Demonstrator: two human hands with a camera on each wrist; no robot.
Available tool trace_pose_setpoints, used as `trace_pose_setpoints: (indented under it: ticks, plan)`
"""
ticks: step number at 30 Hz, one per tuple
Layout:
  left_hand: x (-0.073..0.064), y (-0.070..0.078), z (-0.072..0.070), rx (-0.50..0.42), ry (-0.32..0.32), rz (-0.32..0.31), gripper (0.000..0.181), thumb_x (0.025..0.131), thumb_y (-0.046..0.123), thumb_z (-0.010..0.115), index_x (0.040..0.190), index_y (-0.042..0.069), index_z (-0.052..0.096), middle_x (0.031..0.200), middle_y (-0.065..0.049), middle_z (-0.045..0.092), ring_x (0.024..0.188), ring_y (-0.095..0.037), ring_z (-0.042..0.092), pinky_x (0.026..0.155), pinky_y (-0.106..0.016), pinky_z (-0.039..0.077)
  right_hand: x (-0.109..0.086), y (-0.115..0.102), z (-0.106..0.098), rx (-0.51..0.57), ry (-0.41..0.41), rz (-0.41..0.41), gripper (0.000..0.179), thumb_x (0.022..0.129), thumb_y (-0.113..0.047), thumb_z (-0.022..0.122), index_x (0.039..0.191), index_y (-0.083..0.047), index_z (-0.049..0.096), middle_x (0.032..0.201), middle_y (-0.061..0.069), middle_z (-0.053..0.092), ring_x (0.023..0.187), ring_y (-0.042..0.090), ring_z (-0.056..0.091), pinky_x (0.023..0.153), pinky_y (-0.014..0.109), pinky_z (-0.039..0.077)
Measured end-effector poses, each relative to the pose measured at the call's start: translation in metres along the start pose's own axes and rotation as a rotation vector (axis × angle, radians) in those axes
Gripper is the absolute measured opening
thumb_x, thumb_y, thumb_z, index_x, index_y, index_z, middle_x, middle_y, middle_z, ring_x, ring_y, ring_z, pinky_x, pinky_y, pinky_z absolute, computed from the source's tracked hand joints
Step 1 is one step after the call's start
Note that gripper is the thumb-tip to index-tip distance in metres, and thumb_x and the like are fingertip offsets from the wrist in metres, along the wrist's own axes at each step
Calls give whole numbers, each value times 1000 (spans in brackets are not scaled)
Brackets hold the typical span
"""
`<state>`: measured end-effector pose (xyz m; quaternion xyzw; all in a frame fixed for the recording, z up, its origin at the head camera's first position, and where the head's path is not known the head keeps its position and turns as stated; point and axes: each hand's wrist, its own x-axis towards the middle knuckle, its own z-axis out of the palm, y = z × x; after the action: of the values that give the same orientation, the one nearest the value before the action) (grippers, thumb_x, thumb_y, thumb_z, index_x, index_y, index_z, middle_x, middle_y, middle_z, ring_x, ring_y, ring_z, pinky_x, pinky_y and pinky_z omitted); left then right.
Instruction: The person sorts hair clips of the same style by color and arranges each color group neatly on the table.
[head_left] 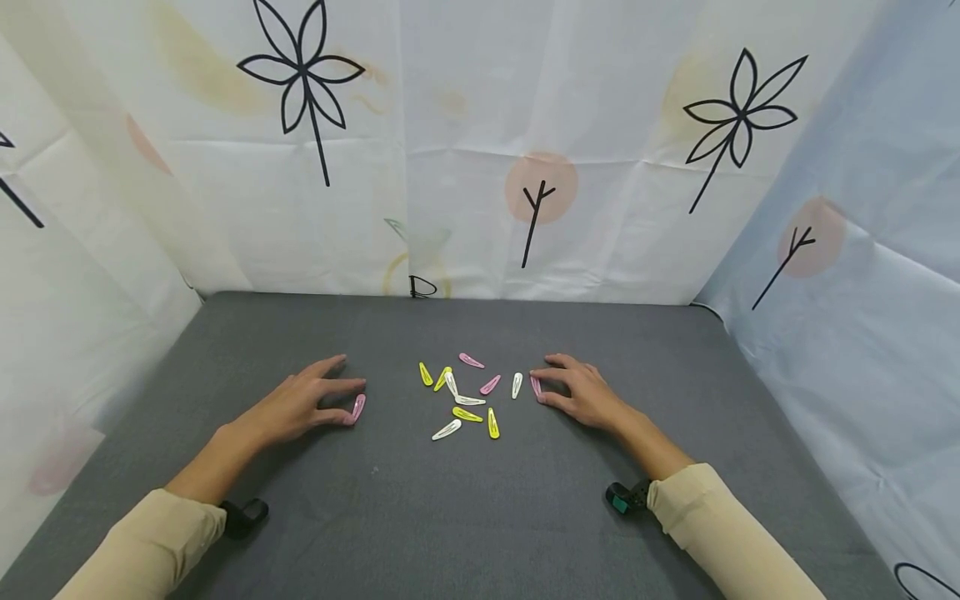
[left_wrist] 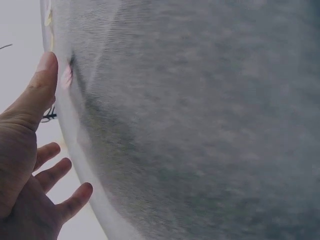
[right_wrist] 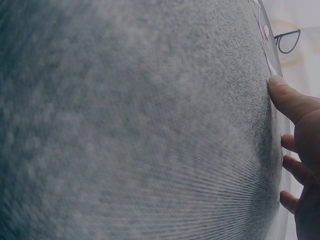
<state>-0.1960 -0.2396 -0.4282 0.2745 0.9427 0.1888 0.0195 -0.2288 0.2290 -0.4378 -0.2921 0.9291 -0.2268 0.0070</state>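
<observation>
My left hand (head_left: 307, 398) is at the left of the scattered snap hair clips, its fingers spread. A pink hair clip (head_left: 359, 407) lies by its thumb tip; whether they touch I cannot tell. On the other side, my right hand (head_left: 581, 390) has thumb and index finger apart at the two ends of another pink hair clip (head_left: 536, 387). Between the hands lie several clips, among them a yellow clip (head_left: 492, 422), a white clip (head_left: 517, 385) and a pink clip (head_left: 491, 384). The left wrist view shows the left thumb (left_wrist: 42, 82) extended; the right wrist view shows the right thumb (right_wrist: 290, 97) likewise.
A grey cloth-covered table (head_left: 420, 517) lies under everything. White printed curtains (head_left: 465, 108) stand along its back and sides. Dark wrist devices (head_left: 243, 517) sit at both cuffs. Two white clips (head_left: 471, 401) touch or overlap near the middle.
</observation>
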Motion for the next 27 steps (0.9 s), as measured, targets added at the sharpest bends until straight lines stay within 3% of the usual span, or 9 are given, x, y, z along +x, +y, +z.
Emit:
trace_pose_setpoints:
  ticks: [4,7,13,17,21,27]
  plan:
    - [8,5,-2,7,52,25,55,87,38,75,133,10,65,148,-28,42,133,-47,42,99,-67,36,0,0,0,2,2,-3,44,93,-22,71,134,-7,63,145,26,46,136,43,42,106,67,25]
    - [18,13,0,35,93,7,54,87,37,76,131,8,66,146,-27,45,132,-46,45,100,-65,38,0,1,0,2,3,-5,44,93,-22,71,134,-7,64,145,26,47,136,43,42,106,67,25]
    - [43,51,13,106,207,-73,62,82,46,78,129,7,67,145,-23,49,130,-43,48,95,-65,41,-1,2,0,0,3,-2,44,93,-23,71,133,-8,64,145,25,47,135,42,43,105,66,26]
    - [62,75,23,99,261,-72,62,81,45,80,128,7,68,143,-22,51,129,-42,50,91,-63,45,-1,2,0,2,5,-2,44,93,-23,71,133,-8,64,145,25,47,135,43,42,105,66,26]
    - [81,91,33,79,250,-84,58,83,43,79,128,8,68,141,-21,53,128,-40,51,91,-60,46,0,2,1,-3,5,3,44,93,-23,71,134,-8,64,145,25,47,135,43,42,105,67,26]
    - [102,104,52,67,206,-127,53,87,42,75,128,9,69,140,-18,55,131,-37,49,94,-60,44,0,1,2,-2,6,3,44,93,-23,71,134,-8,64,145,25,47,136,44,41,106,67,25]
